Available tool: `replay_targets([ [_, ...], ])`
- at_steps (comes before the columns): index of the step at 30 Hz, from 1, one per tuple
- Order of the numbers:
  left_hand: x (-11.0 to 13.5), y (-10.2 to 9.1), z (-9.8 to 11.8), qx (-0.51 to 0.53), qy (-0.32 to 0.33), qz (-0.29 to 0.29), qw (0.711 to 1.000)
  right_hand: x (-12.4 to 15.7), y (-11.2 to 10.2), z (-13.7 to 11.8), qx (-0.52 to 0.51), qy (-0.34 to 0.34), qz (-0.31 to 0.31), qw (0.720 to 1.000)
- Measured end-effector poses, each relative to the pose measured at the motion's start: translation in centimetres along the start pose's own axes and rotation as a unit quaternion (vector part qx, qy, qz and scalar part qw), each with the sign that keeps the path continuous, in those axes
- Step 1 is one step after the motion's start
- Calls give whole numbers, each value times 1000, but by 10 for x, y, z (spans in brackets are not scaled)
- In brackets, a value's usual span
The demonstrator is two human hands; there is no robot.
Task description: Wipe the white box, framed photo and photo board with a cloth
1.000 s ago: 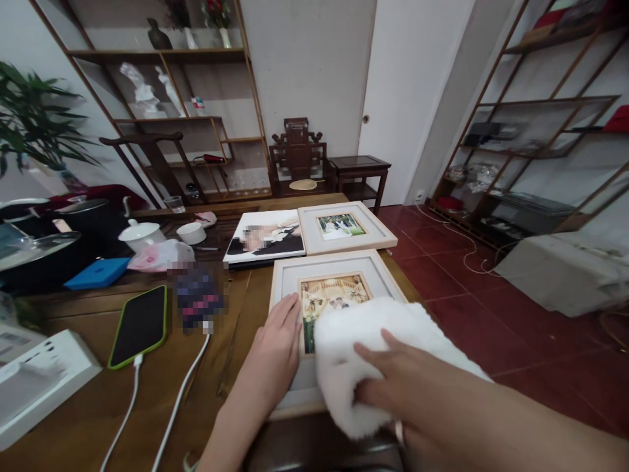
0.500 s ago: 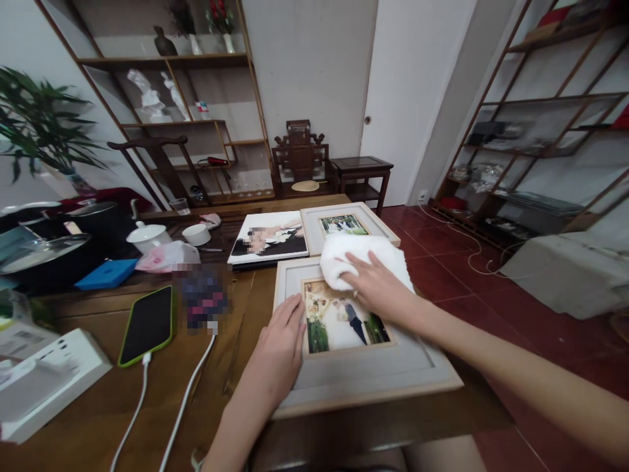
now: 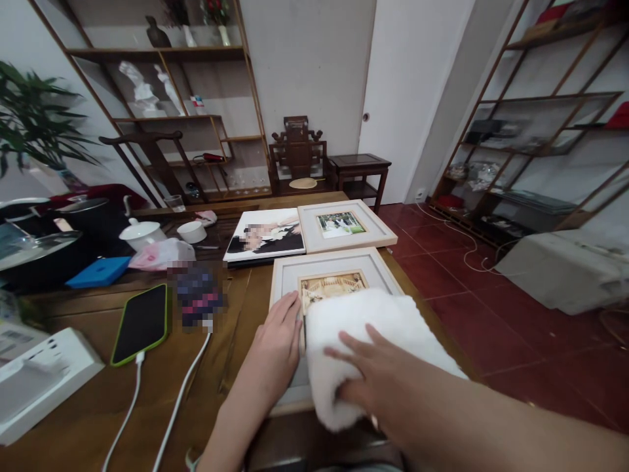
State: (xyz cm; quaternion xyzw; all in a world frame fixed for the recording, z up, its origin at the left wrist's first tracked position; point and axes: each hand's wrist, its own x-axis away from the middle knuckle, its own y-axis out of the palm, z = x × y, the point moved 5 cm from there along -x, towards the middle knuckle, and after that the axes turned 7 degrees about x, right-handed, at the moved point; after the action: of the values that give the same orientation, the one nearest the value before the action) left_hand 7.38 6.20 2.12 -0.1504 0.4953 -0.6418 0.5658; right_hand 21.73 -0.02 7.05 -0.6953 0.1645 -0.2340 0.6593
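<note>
Holding a white cloth (image 3: 373,314) in the half-spread right hand (image 3: 376,367), over the picture frame (image 3: 334,280) at the near right corner of the table (image 3: 240,295); bracing that frame's left side with the flat left hand (image 3: 276,344), gripping nothing; risking sliding it off the edge by pushing hard.

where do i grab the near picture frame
Probably by the wooden border of the near picture frame, from left and right: it lies flat, with the border raised around a recessed picture. The left hand rests on its left part; the white cloth under the right hand hides the front right, so clear that first.
</note>
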Motion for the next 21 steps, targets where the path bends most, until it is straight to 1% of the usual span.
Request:
replay_targets([
  [2, 0, -1, 0, -1, -2, -3, 1000, 5, 1, -13, -11, -14, -27, 999],
  [3, -1, -1, 0, 0, -3, -5, 1000, 6, 3, -16, -16, -16, -25, 999],
  [6, -1, -1, 0, -1, 0, -10, 1000, 3, 10, -11, -34, 5, 26, 999],
  [8, 0, 0, -1, -4, 6, -11, 1000, -1, 16, 3, -32, 32, 63, 997],
  [11, 0, 2, -1, -5, 12, -13, 1000, -8, 22, 37, 3, 83, 98, 992],
  [13, 0, 2, 0, -1, 10, -13, 1000, -17, 20, 61, 20, 106, 114, 988],
  [16, 0, -1, 2, 18, -1, -4, 1000, -36, 10, 91, 36, 137, 139, 980],
  [19, 0, -7, 4, 43, -5, 29, 999, -63, -1, 104, 67, 146, 153, 975],
  [21, 0, -11, 3, 52, -6, 59, 997, -83, -3, 101, 90, 116, 141, 979],
])
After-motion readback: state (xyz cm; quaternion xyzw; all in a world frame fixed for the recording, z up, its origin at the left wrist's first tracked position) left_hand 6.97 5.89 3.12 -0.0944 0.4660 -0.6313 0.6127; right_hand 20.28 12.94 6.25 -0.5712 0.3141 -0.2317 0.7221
